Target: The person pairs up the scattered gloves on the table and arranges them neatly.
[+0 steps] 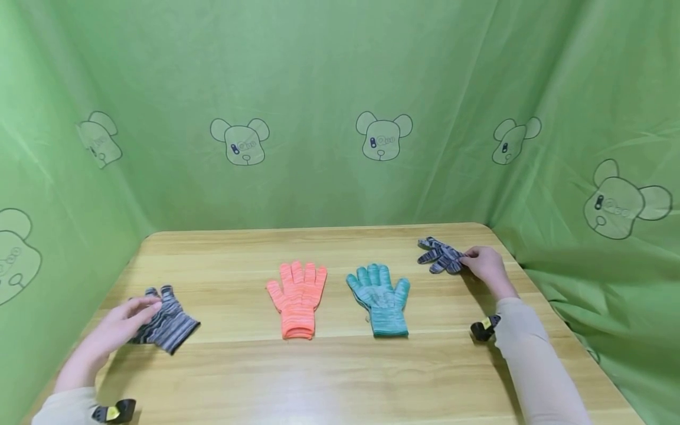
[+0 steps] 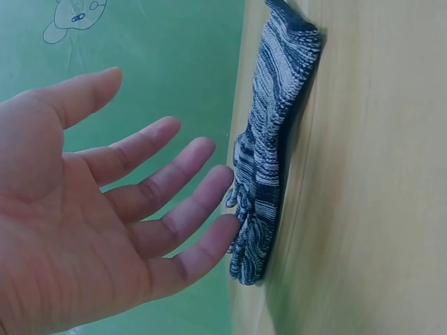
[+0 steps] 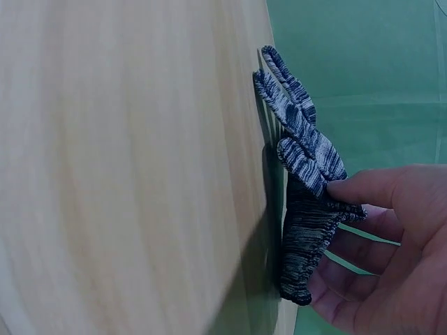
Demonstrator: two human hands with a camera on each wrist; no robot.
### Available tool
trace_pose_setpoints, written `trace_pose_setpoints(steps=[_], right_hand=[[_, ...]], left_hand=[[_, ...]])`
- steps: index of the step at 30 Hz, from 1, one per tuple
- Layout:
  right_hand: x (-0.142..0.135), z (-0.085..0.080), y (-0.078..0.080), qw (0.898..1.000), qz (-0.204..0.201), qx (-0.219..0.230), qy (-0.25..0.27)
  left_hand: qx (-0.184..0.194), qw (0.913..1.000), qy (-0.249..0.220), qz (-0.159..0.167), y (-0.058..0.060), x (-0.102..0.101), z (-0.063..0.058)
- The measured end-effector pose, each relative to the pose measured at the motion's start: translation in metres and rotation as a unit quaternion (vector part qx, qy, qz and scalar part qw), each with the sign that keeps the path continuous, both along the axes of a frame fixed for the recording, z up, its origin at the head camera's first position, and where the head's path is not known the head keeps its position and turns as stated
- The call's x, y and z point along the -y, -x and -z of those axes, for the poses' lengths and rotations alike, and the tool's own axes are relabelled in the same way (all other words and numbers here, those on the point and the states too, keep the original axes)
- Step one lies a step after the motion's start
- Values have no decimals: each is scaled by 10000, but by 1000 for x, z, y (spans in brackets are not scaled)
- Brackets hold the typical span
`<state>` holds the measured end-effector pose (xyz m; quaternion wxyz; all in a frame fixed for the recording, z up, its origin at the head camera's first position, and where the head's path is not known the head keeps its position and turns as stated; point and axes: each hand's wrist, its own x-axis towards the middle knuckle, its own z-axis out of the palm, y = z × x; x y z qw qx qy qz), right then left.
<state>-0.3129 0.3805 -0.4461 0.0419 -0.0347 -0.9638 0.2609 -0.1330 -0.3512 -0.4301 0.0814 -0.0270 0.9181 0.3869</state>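
On the left of the table lies a dark grey-and-white striped knit glove [image 1: 172,324], its cuff toward the lower right. My left hand [image 1: 124,324] hovers over its finger end; in the left wrist view the fingers [image 2: 188,157] are spread and relaxed, fingertips right by the glove. Toward the back right, my right hand [image 1: 486,265] pinches a second dark striped glove [image 1: 441,257] between thumb and fingers. The right wrist view shows that glove [image 3: 307,230] partly raised at the pinched part, its knit fingers pointing away along the table.
An orange glove [image 1: 298,301] lies flat at the middle of the wooden table [image 1: 239,378], fingers pointing away. Right of it a teal glove [image 1: 382,301] lies the same way. Green cloth [image 1: 319,71] with printed bear heads hangs around the back and sides.
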Motion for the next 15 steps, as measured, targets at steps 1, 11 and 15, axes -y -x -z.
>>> trace_pose_setpoints(steps=[1,11,15], right_hand=[[0,-1,-1,10000,-3,-13,25],[2,-7,-3,9998,-11,-208,8],[4,-11,-3,9998,11,-221,9]], left_hand=[[-9,10000,0,0,0,0,1],[88,9999,15,-105,1,1,5],[65,9998,126,-120,1,2,5]])
